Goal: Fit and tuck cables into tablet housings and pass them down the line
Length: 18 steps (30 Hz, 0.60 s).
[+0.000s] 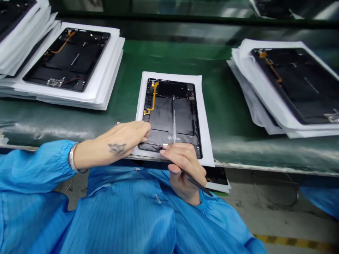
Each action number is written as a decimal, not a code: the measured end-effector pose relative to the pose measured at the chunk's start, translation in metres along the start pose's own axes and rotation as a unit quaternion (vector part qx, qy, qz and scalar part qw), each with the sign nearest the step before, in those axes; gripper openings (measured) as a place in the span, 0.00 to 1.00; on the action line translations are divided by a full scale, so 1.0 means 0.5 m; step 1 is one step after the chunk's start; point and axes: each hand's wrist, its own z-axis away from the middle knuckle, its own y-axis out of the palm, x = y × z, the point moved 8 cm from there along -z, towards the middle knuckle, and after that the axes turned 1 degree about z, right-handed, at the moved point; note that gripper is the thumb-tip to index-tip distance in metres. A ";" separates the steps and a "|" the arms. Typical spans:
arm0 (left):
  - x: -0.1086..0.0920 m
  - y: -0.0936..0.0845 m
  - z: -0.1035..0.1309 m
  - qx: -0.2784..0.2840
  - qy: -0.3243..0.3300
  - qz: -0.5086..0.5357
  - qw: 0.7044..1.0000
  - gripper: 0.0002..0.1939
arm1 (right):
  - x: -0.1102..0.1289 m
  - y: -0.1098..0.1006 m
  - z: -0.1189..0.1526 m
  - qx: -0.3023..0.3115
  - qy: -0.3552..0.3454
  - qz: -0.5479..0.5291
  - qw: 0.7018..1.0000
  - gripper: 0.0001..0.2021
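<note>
A black tablet housing (164, 113) with an orange flex cable lies on a white sheet (206, 141) at the table's front edge. My right hand (185, 167) is closed around dark tweezers (196, 183), their tips over the lower edge of the housing. A small pale piece (165, 145) shows beside the fingertips. My left hand (124, 141) rests at the housing's lower left corner, its fingers pressed together; what they hold, if anything, is too small to name.
Stacks of white sheets (113, 70) with black housings (76, 60) stand at the left. Another stack (243, 81) carries a housing (296, 84) at the right. Below the table edge another housing (217, 175) shows.
</note>
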 end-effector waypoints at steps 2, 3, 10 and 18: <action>0.011 0.003 0.006 -0.028 -0.036 0.057 0.997 0.05 | 0.001 -0.006 -0.006 -0.013 0.004 -0.002 1.000 0.14; 0.017 0.007 0.009 -0.038 -0.054 0.087 0.994 0.05 | 0.001 -0.008 -0.009 -0.017 0.007 0.002 1.000 0.14; 0.049 0.038 0.023 -0.075 -0.158 0.352 0.919 0.07 | 0.021 0.023 -0.026 0.062 -0.038 0.084 0.994 0.15; 0.036 0.029 0.027 -0.099 -0.161 0.310 0.932 0.12 | 0.028 0.074 -0.052 0.136 -0.055 0.210 0.967 0.10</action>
